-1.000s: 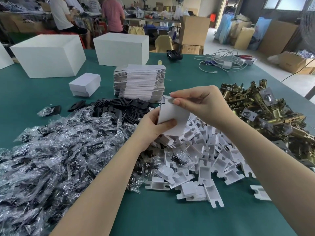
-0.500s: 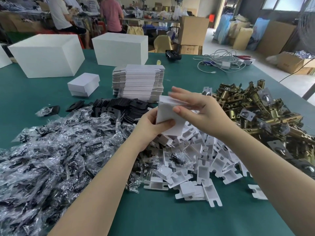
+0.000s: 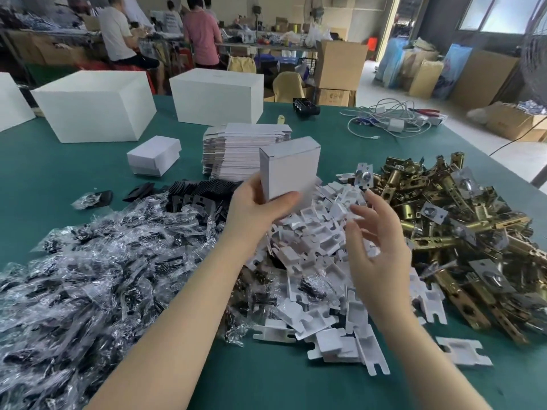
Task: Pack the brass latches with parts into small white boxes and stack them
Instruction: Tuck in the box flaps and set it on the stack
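My left hand [image 3: 257, 208] grips a closed small white box [image 3: 291, 168] by its lower end and holds it upright above the table. Off the box, my right hand [image 3: 377, 250] hovers with fingers spread and relaxed over the pile of white card inserts [image 3: 313, 241]. A heap of brass latches [image 3: 461, 232] lies to the right. Clear bags of black screws [image 3: 88, 276] cover the left side. Two packed small white boxes [image 3: 154, 155] sit stacked further back on the left. Flat unfolded box blanks [image 3: 236, 149] stand in a stack behind the held box.
Black plates [image 3: 189, 193] lie in a row behind the bags. Large white cartons [image 3: 94, 105] [image 3: 217, 94] stand at the far edge of the green table [image 3: 266, 380]. White cables [image 3: 390, 119] lie at the back right. People sit at benches beyond.
My right hand has let go of the box top and dropped down to the right over the inserts. My left hand has lifted the closed box higher and stood it upright.
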{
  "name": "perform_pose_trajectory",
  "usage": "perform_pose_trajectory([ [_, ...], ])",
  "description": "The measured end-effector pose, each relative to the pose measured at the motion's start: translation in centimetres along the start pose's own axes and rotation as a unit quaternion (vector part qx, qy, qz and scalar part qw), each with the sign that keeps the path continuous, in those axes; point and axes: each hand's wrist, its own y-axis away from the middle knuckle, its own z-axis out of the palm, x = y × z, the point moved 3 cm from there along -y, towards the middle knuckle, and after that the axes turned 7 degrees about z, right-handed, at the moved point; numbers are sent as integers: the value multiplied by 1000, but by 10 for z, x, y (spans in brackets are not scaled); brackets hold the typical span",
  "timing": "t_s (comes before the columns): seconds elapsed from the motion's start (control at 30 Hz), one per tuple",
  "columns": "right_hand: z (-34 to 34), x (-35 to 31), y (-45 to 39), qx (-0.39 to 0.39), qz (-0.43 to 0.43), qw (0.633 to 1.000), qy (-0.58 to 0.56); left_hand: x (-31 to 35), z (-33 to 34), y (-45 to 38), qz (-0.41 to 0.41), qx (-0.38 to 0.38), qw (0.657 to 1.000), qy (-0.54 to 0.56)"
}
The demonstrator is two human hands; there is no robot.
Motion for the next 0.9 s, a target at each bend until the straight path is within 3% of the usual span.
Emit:
perform_pose_trajectory([
  [0.17,5,-4,23,-40,-83,990,105,27,-13,-8,-95,53,978,179],
  [0.33,19,2,35,-106,-19,990,95,30,-4,2,-190,-2,962,197],
  [0.43,20,-1,37,-132,-23,984,118,42,2,4,-140,46,969,199],
  [0.53,18,0,39,-143,-7,984,109,67,-5,-8,-35,156,962,223],
  [0.63,18,0,40,-146,7,983,108,90,-27,-46,72,275,945,165],
  [0.7,18,-2,40,-142,6,984,109,97,-53,-79,86,339,929,121],
  [0.8,17,-2,40,-137,2,983,118,87,-113,-125,-11,368,927,72],
  [0.9,19,1,40,-121,-9,984,134,64,-174,-144,-126,348,929,16],
])
